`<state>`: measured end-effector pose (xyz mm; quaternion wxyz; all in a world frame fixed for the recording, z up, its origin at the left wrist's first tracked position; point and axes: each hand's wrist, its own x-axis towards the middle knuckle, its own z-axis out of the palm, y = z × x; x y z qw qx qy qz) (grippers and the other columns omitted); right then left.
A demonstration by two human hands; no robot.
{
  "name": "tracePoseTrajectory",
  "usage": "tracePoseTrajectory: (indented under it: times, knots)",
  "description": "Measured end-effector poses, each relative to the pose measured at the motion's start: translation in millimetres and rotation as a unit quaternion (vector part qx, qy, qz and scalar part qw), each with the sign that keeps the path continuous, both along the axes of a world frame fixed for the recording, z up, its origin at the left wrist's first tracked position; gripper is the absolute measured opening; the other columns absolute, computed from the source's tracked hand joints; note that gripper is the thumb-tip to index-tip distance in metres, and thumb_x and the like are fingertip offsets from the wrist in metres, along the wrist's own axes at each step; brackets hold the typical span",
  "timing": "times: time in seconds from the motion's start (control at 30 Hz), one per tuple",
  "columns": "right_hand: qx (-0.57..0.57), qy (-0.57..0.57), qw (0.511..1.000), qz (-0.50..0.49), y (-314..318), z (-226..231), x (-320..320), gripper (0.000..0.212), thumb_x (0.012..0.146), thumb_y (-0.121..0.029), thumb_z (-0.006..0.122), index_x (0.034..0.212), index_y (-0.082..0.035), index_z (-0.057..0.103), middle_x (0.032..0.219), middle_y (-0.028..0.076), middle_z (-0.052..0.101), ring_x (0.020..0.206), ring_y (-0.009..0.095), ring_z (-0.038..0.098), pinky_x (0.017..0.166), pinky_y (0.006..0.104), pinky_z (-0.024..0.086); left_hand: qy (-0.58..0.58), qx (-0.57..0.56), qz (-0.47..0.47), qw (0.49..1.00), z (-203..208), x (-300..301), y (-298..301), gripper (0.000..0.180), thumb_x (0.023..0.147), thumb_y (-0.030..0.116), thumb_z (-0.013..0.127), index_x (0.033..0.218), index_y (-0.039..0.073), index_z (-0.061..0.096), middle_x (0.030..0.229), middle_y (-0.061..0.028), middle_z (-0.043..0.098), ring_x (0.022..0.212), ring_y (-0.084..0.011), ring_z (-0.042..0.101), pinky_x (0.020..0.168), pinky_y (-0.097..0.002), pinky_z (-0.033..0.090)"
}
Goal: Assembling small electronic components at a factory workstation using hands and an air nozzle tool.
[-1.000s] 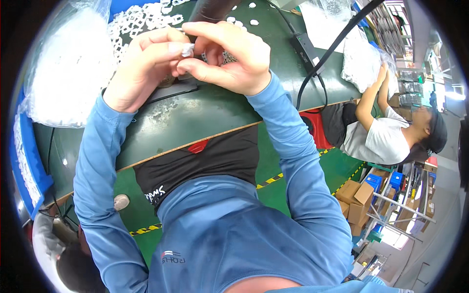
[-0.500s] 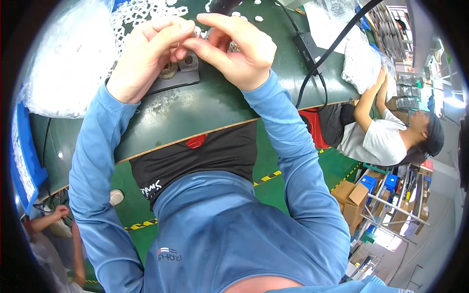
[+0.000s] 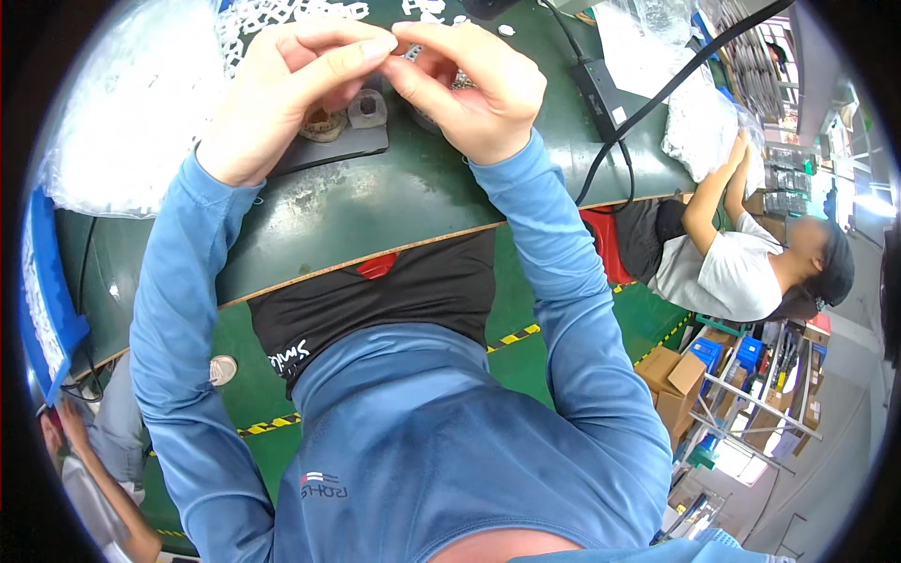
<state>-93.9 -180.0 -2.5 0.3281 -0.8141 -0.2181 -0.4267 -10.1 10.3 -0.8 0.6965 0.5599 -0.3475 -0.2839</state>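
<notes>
Both hands meet above the dark green worktable [image 3: 394, 211] — the left hand [image 3: 282, 89] and right hand [image 3: 469, 89] pinch one small grey metallic part [image 3: 410, 53] between their fingertips, mostly hidden by them. Judged step: fitting or checking the part by hand; the next move calls for fine fingertip control. Beneath lie a dark flat tray [image 3: 333, 150] and two small grey ring-shaped pieces [image 3: 366, 108] — untouched.

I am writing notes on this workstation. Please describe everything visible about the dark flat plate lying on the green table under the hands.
The dark plate is a thin, flat, black rectangle with rounded corners and looks slightly glossy. It lies flat on the green table. Two small round parts rest on it, one brownish, one grey. The left hand hovers above it and hides its far edge.
</notes>
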Motion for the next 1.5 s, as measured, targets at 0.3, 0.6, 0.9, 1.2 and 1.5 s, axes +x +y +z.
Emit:
tracePoseTrajectory:
  times: [0.3, 0.6, 0.9, 1.2, 1.5]
  knots:
    - [-0.141, -0.062, 0.988, -0.026, -6.6, 8.6, -7.0, 0.040, 0.072, -0.005, 0.091, 0.108, 0.001, 0.074, 0.065, 0.006, 0.066, 0.056, 0.015, 0.064, 0.052, 0.0263, 0.050, 0.153, -0.033, -0.099, 0.983, 1.7, -2.2, 0.2, 0.022, 0.101, 0.024, 0.067, 0.109, 0.006, 0.076, 0.069, 0.0095, 0.048, 0.061, -0.0019, 0.036, 0.056, -0.0230, 0.028]
    - [-0.150, -0.032, 0.987, -0.057, -1.2, 10.6, -11.4, 0.036, 0.076, -0.009, 0.089, 0.108, 0.000, 0.076, 0.063, 0.003, 0.065, 0.053, 0.013, 0.062, 0.051, 0.0273, 0.051, -0.087, 0.076, 0.060, 0.992, 9.3, 0.1, 4.3, 0.027, 0.103, 0.026, 0.065, 0.110, 0.002, 0.075, 0.066, 0.0052, 0.051, 0.061, -0.0038, 0.041, 0.059, -0.0241, 0.033]
    - [-0.175, 0.346, 0.921, 0.041, -6.8, 20.0, -10.8, 0.029, 0.091, -0.030, 0.074, 0.107, -0.006, 0.075, 0.078, 0.012, 0.073, 0.074, 0.030, 0.072, 0.070, 0.0396, 0.057, -0.585, 0.094, 0.301, 0.747, -28.3, 56.5, 6.4, 0.017, 0.084, 0.011, 0.076, 0.094, 0.000, 0.069, 0.078, -0.0127, 0.067, 0.060, -0.0296, 0.063, 0.060, -0.0398, 0.054]
    - [-0.213, 0.335, 0.918, -0.008, -2.0, 24.0, -19.2, 0.033, 0.094, -0.038, 0.068, 0.106, -0.008, 0.078, 0.082, 0.015, 0.074, 0.078, 0.033, 0.072, 0.072, 0.0425, 0.056, -0.244, 0.386, 0.162, 0.875, 18.3, 43.1, -7.0, 0.014, 0.085, 0.011, 0.075, 0.088, -0.002, 0.070, 0.072, -0.0124, 0.067, 0.050, -0.0188, 0.064, 0.050, -0.0340, 0.052]
    - [-0.344, 0.193, 0.914, -0.099, 16.9, 11.2, -26.6, 0.020, 0.091, -0.024, 0.073, 0.103, -0.008, 0.076, 0.074, 0.006, 0.069, 0.068, 0.024, 0.070, 0.060, 0.0364, 0.054, -0.223, 0.337, 0.189, 0.895, 12.4, 43.5, -10.8, 0.015, 0.086, 0.012, 0.074, 0.085, -0.002, 0.069, 0.071, -0.0132, 0.067, 0.053, -0.0202, 0.065, 0.052, -0.0357, 0.053]
